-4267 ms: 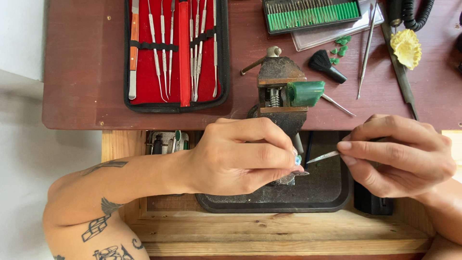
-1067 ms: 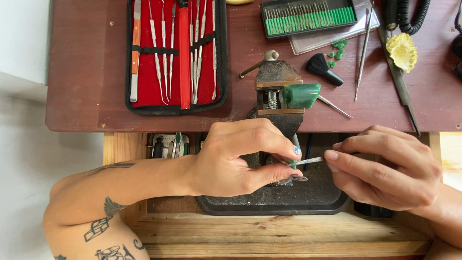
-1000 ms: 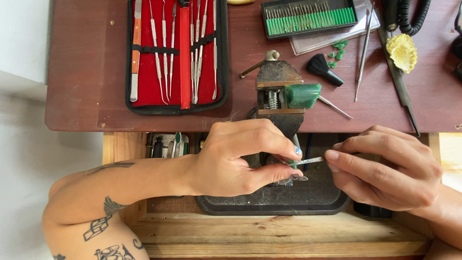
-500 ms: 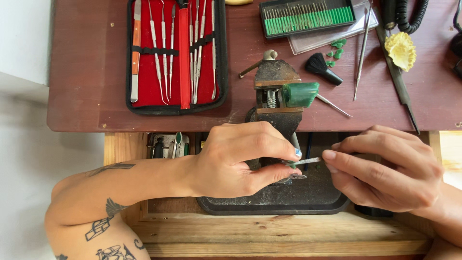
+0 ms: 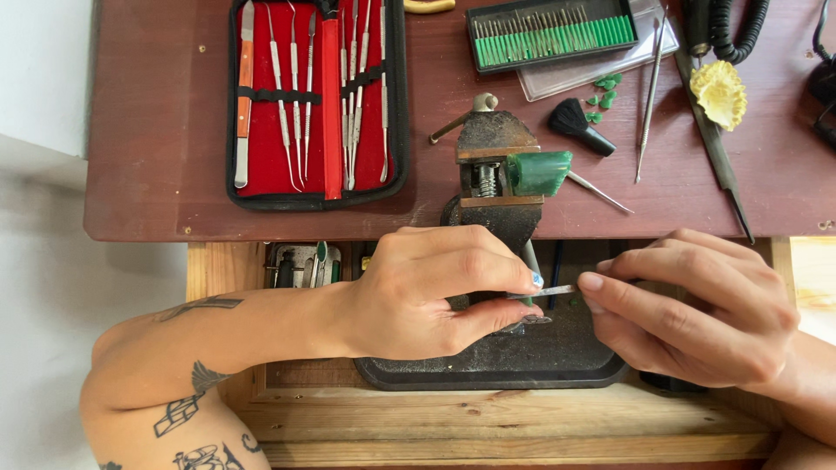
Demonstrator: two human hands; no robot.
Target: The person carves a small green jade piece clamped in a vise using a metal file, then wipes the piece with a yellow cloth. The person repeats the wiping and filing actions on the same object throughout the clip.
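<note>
Below the vise, over the black tray, the left hand pinches a small green piece between thumb and fingers. Right hand fingers pinch a thin metal file, its tip touching that piece.

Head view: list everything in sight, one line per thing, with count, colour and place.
tool case: one, black with red lining, holding silver picks, back left of desk
bur rack: one, green and black, back centre
bench vise: one, rusty brown, desk edge
green wax block: one, at the vise
brush: one, black, right of the vise
yellow carving: one, back right
tray: one, black, under the hands
slim metal tool: one, silver, between the hands
left hand: pinching something small
right hand: fingers on the tool
</note>
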